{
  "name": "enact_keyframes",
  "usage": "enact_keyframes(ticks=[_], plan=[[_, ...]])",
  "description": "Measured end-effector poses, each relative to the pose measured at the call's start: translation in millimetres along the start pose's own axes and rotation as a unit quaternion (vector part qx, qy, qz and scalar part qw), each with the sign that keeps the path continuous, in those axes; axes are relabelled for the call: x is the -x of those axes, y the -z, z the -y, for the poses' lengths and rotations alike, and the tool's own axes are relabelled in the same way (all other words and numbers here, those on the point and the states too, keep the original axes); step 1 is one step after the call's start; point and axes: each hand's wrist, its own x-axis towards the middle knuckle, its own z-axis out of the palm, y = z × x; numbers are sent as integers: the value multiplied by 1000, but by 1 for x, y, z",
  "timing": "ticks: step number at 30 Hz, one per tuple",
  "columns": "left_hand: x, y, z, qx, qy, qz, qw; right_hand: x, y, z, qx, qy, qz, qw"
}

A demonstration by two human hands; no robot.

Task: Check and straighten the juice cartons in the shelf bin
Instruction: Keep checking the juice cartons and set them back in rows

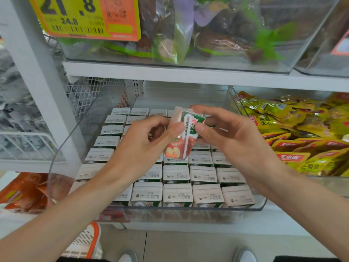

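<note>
A clear plastic shelf bin (62,148) holds several rows of small juice cartons (177,194) standing upright, their white tops with printed dates facing up. Above the middle of the bin I hold one carton (184,133) lifted out; it is green and red with an apple picture and a white straw on its face. My left hand (143,140) pinches its left side with thumb and fingers. My right hand (224,133) grips its right side, thumb on the front. The cartons under my hands are partly hidden.
A neighbouring clear bin (236,99) to the right holds yellow and red snack packets (302,129). The shelf above carries a clear bin of bagged produce (188,35) with a yellow price tag (85,16). Wire baskets (28,144) stand left. A white and orange basket (85,242) sits on the floor.
</note>
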Motion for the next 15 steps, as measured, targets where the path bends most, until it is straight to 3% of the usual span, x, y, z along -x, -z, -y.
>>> enact_keyframes(ticks=[9, 15], plan=[[2, 4, -1, 124, 115, 91, 981, -7, 1, -4, -198, -151, -2, 969], [1, 7, -4, 136, 105, 105, 980, -11, 1, -2, -158, -175, 7, 972]])
